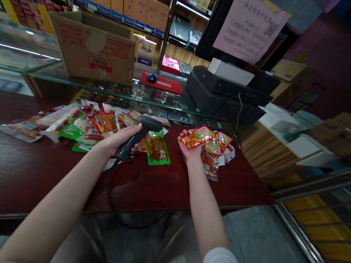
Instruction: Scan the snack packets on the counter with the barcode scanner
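My left hand point(119, 140) is wrapped round the handle of a black barcode scanner point(144, 125), its head tilted over the packets and its cable hanging below the table edge. In my right hand point(189, 149) lies a red-edged snack packet point(197, 137), the fingers curled at its left side. Just beyond that hand rests a small pile of snack packets point(216, 144). Under and beside the scanner, a green-edged snack packet point(159, 149) lies flat on the dark red table. A larger heap of mixed snack packets point(85, 123) spreads to the left of my left hand.
Behind the table point(37, 171) runs a glass counter with an open cardboard box point(97, 55), a mouse point(151, 77) on a red pad and a black cash register point(221, 96). A monitor with a paper sign point(250, 23) stands above it. Metal rails point(319, 254) are at right.
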`<control>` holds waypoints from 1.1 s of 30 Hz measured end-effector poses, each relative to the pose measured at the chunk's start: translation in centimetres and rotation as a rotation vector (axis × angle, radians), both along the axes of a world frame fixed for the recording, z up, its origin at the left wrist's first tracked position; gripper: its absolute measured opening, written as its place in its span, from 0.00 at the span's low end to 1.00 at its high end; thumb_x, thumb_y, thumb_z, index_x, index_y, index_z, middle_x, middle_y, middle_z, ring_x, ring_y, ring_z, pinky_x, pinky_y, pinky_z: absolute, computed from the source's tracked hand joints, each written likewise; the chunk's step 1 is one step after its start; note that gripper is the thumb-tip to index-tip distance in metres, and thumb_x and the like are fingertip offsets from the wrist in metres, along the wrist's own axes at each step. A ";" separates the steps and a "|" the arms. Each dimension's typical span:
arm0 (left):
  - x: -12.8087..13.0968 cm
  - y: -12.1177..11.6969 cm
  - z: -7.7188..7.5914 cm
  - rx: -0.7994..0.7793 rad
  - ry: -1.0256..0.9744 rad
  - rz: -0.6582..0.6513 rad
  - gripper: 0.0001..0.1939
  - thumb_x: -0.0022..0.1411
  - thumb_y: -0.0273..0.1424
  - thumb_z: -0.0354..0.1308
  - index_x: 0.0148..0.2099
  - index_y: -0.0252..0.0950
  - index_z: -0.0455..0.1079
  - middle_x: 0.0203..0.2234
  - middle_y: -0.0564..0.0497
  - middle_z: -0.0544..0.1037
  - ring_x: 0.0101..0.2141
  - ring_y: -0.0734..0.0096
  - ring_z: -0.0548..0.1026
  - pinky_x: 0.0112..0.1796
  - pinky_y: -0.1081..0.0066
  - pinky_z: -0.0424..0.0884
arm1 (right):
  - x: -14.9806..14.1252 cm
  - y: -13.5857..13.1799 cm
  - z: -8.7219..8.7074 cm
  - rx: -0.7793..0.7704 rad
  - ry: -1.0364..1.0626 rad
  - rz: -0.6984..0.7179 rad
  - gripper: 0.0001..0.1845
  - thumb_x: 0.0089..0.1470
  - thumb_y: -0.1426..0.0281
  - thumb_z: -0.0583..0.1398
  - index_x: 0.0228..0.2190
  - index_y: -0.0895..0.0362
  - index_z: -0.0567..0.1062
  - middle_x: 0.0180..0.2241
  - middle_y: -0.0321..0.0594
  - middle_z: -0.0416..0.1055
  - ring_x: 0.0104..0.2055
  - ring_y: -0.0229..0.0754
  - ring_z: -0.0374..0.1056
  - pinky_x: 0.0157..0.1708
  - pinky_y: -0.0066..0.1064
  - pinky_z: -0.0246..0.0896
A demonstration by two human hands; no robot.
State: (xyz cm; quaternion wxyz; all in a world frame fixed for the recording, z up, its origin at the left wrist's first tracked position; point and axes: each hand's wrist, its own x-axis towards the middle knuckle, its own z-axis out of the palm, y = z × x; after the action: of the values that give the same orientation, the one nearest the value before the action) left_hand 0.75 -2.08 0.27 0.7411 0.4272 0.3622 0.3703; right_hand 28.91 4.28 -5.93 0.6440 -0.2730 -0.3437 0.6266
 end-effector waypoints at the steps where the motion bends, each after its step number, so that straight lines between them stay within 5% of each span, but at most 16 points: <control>1: 0.0 0.0 -0.1 0.012 -0.013 -0.011 0.22 0.60 0.48 0.59 0.40 0.32 0.69 0.14 0.54 0.66 0.14 0.76 0.64 0.13 0.77 0.60 | 0.1 0.1 -0.1 0.002 -0.051 -0.008 0.10 0.55 0.61 0.50 0.26 0.51 0.61 0.30 0.37 0.65 0.34 0.43 0.64 0.37 0.37 0.64; 12: 1.9 -0.2 -1.3 0.006 -0.082 -0.115 0.22 0.61 0.48 0.58 0.37 0.31 0.70 0.13 0.54 0.64 0.13 0.77 0.63 0.13 0.78 0.59 | -0.6 -0.5 0.1 0.065 -0.302 0.003 0.16 0.56 0.54 0.49 0.30 0.51 0.67 0.34 0.41 0.70 0.36 0.45 0.66 0.41 0.40 0.64; 17: 1.2 0.2 -1.1 0.003 -0.200 0.023 0.17 0.60 0.43 0.62 0.41 0.32 0.70 0.17 0.54 0.68 0.15 0.77 0.65 0.13 0.79 0.61 | 1.4 0.9 1.0 0.027 -0.379 -0.260 0.10 0.54 0.60 0.52 0.30 0.52 0.68 0.28 0.36 0.67 0.29 0.41 0.64 0.35 0.35 0.65; 20: 0.0 0.9 -1.0 -0.039 -0.198 0.085 0.20 0.60 0.46 0.60 0.40 0.32 0.70 0.16 0.54 0.67 0.14 0.77 0.64 0.13 0.78 0.60 | 4.8 1.7 2.5 0.005 -0.633 -0.695 0.07 0.50 0.69 0.52 0.32 0.55 0.69 0.30 0.38 0.69 0.33 0.41 0.65 0.40 0.34 0.64; 23: -1.1 1.2 -0.4 -0.022 -0.183 0.135 0.22 0.61 0.48 0.58 0.38 0.31 0.70 0.16 0.53 0.68 0.13 0.78 0.64 0.14 0.79 0.61 | 8.5 1.4 3.7 -0.064 -1.093 -0.934 0.15 0.50 0.75 0.51 0.40 0.59 0.70 0.35 0.44 0.71 0.38 0.44 0.67 0.45 0.37 0.61; 29: -1.8 1.0 0.6 0.064 -0.153 0.273 0.21 0.63 0.47 0.56 0.42 0.31 0.70 0.16 0.53 0.70 0.15 0.76 0.67 0.15 0.78 0.63 | 11.2 -1.1 3.3 -0.236 -1.808 -0.961 0.17 0.57 0.70 0.50 0.42 0.60 0.74 0.46 0.58 0.69 0.49 0.57 0.63 0.48 0.48 0.56; 33: -1.1 1.0 0.6 0.091 -0.087 0.387 0.20 0.64 0.45 0.56 0.44 0.31 0.70 0.19 0.52 0.73 0.14 0.76 0.68 0.15 0.77 0.63 | 8.2 -0.4 2.8 -0.006 -1.931 -0.963 0.19 0.56 0.69 0.52 0.46 0.62 0.73 0.54 0.60 0.63 0.55 0.61 0.57 0.52 0.52 0.51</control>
State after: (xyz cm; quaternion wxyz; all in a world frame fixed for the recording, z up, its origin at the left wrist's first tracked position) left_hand -0.35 -1.09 0.87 0.6508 0.3663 0.3882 0.5400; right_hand 37.11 3.86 -3.17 0.2788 -0.7600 -0.5613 -0.1719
